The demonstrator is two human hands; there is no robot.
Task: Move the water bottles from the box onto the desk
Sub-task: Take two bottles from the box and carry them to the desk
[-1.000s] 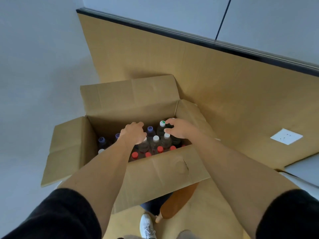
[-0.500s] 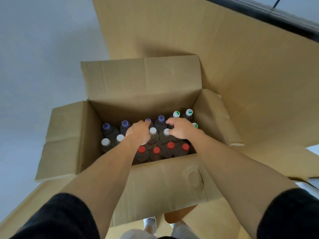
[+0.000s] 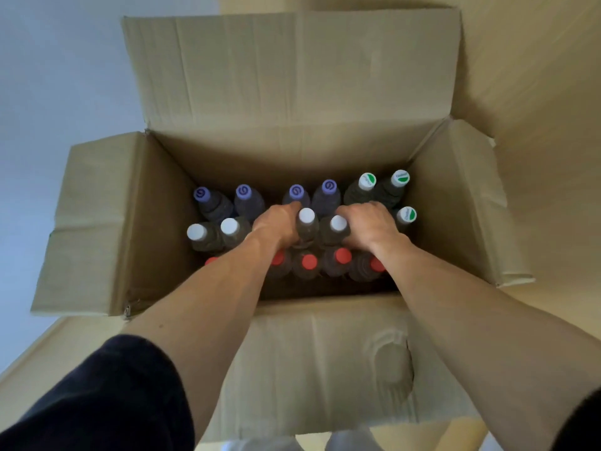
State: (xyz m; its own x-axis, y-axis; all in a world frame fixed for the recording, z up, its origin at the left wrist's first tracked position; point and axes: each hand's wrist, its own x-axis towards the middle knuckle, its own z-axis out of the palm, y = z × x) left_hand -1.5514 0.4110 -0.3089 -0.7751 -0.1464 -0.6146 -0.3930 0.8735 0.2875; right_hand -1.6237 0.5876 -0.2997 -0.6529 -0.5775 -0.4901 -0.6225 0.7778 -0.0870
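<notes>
Bottles stand upright, packed tight in the open box [image 3: 156,222], none on the desk [image 3: 536,76] yet. Left hand [image 3: 276,222] has its grip curled round the neck of a white-cap bottle [image 3: 306,219] in the middle row. Just right of it, right hand [image 3: 370,222] has its grip round a second white-cap bottle [image 3: 338,224]. Both look like full wraps, though fingers on the far side are hidden.

Step in hand, judged: grasp and lift one bottle per hand. Lift straight up so the shoulders clear the neighbours and the box rim. Grip below the cap collar so the bottles don't slip; they look full and heavy. Keep the elbows clear of the near flap.

Counts, left to right:
- purple caps [image 3: 201,194], far row: four.
- white caps [image 3: 196,232], middle row: four, two loose at left, two held.
- green-marked caps [image 3: 367,181], far right: three seen.
- red caps [image 3: 309,262], near row: five seen, some half hidden under the arms, so maybe more.

Sixteen visible in all.
</notes>
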